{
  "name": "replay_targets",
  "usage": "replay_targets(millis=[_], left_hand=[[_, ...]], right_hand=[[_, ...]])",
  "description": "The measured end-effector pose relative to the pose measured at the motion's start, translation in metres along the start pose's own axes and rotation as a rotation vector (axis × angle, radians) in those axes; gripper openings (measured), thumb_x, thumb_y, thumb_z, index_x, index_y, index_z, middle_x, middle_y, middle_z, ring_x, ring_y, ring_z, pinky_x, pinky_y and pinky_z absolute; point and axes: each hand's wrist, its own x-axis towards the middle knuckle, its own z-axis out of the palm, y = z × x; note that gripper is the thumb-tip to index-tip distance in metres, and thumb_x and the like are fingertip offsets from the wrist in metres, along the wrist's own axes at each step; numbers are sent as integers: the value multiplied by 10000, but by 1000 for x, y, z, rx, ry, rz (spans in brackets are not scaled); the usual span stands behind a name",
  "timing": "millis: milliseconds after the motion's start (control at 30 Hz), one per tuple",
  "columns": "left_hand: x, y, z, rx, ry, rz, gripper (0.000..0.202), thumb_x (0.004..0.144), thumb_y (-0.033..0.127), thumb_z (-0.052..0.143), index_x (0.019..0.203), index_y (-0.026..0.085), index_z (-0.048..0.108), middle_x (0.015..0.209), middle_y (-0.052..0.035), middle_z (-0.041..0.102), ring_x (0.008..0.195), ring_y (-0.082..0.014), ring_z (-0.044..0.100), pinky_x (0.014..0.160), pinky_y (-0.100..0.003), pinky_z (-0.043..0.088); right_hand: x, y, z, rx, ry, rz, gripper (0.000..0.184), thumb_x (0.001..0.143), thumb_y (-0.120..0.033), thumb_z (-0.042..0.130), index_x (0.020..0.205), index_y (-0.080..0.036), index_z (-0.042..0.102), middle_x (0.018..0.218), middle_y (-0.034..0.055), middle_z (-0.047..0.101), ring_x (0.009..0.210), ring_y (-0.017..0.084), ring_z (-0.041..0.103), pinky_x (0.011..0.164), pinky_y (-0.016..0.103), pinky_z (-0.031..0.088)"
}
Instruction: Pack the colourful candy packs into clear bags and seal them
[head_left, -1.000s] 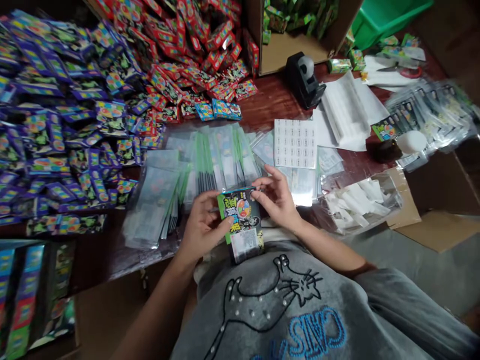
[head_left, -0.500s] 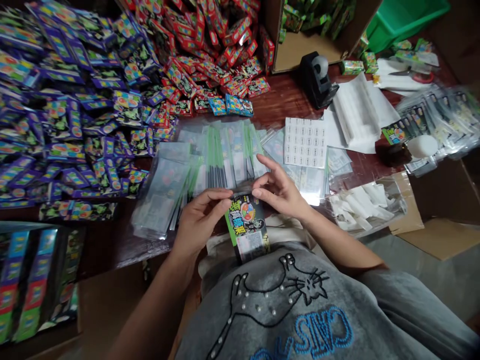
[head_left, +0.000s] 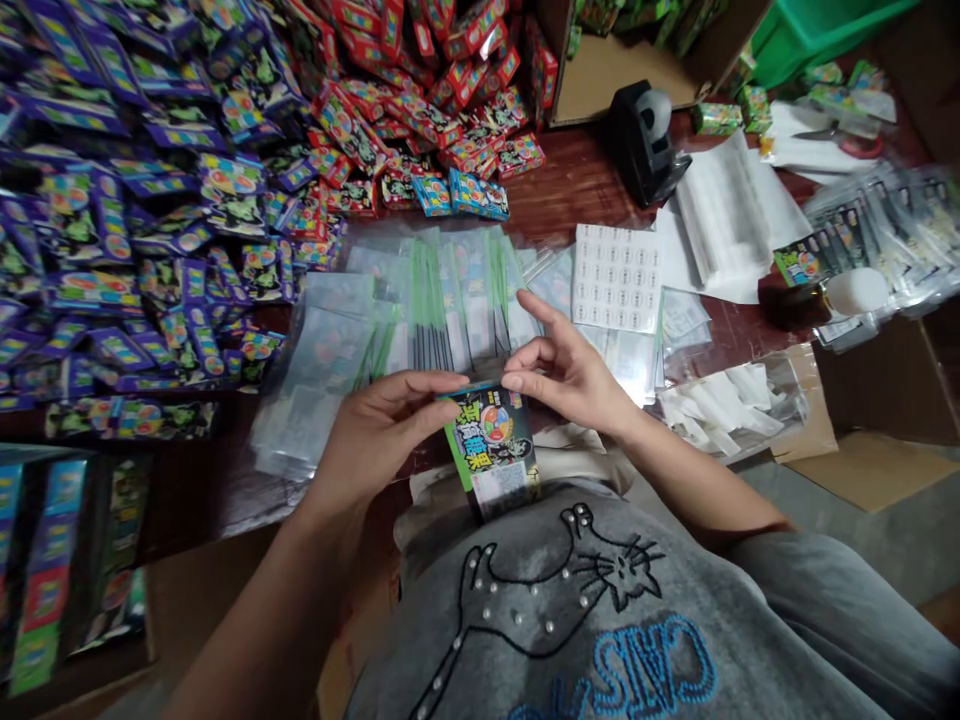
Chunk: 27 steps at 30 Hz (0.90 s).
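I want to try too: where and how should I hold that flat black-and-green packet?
Likely the far edge of the packet, pinched near its ends: left hand from the left, right hand from the right. It looks thin, and its near end lies by the grey cat-print shirt.

The pouch (head_left: 496, 440) bears large Chinese characters; the last three read 搞糖果, the first is unclear. Its white label (head_left: 499, 484) is too small to read. The shirt (head_left: 559, 600) says "CATS" in blue, above letters cut off by the view. Print on the sticker sheet (head_left: 617, 277) is illegible.
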Motion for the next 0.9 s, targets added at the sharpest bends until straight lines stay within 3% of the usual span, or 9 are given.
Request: replay_targets(millis=[67, 133, 233, 300, 367, 433, 667, 800, 900], left_hand=[[0, -3, 0, 33, -10, 62, 405, 691, 541, 996, 886, 236, 815, 1091, -82, 858, 986, -233, 806, 915, -377, 678], [0, -4, 2, 61, 0, 119, 338, 731, 505, 975, 857, 240, 806, 1074, -70, 856, 1014, -224, 805, 962, -380, 671], [3, -5, 7, 80, 0, 163, 229, 796, 433, 922, 860, 245, 810, 1062, -56, 852, 1012, -202, 802, 976, -364, 664], [4, -5, 10, 90, -5, 171, 187, 804, 404, 901, 863, 250, 813, 1043, -47, 849, 974, -189, 800, 946, -348, 668], [6, -5, 12, 100, -7, 168, 172, 805, 398, 888, 864, 255, 812, 1029, -40, 845, 939, -182, 796, 920, -343, 672], [6, -6, 14, 101, 0, 168, 167, 809, 392, 883, 873, 257, 810, 1032, -39, 845, 938, -181, 798, 921, -343, 673], [7, -12, 13, 44, -26, 212, 166, 838, 359, 877, 900, 224, 804, 1056, -62, 856, 990, -186, 811, 950, -336, 666], [8, -13, 10, 0, -27, 200, 170, 855, 350, 873, 928, 210, 809, 1062, -71, 856, 974, -187, 807, 925, -334, 654], [1, -17, 8, -107, -51, 193, 201, 852, 385, 887, 935, 214, 820, 1087, -77, 852, 1013, -198, 797, 975, -359, 628]], right_hand=[[-3, -6, -8, -34, -61, -23, 892, 1023, -474, 753, 1728, -282, 242, 1054, 26, 746, 954, 187, 736, 898, 368, 639], [-2, -17, -18, -111, -95, -73, 700, 1047, -430, 726, 1647, -251, 413, 1094, 39, 740, 994, 176, 726, 932, 358, 621], [10, -39, -30, -302, -138, -217, 284, 1045, -349, 735, 1286, -201, 707, 1113, 51, 734, 1098, 183, 683, 1048, 385, 555], [21, -51, -33, -410, -260, -263, 116, 1034, -310, 743, 1067, -199, 754, 1068, 45, 742, 1123, 195, 653, 1084, 405, 516], [32, -55, -31, -483, -407, -239, 68, 1018, -268, 740, 994, -207, 756, 1016, 36, 741, 1100, 199, 644, 1073, 405, 506], [38, -51, -26, -555, -456, -193, 32, 995, -219, 732, 1003, -213, 762, 1019, 38, 731, 1106, 205, 639, 1068, 402, 500], [37, -37, -16, -699, -305, -203, 203, 988, -203, 727, 1190, -210, 707, 1175, 80, 686, 1145, 231, 625, 1057, 404, 509], [27, -35, -15, -866, -229, -386, 109, 1061, -290, 691, 1126, -208, 719, 1194, 109, 676, 1134, 258, 622, 1012, 417, 534], [22, -37, -15, -932, -242, -483, 186, 1100, -365, 658, 1104, -221, 775, 1144, 105, 741, 1061, 257, 679, 951, 415, 562]])
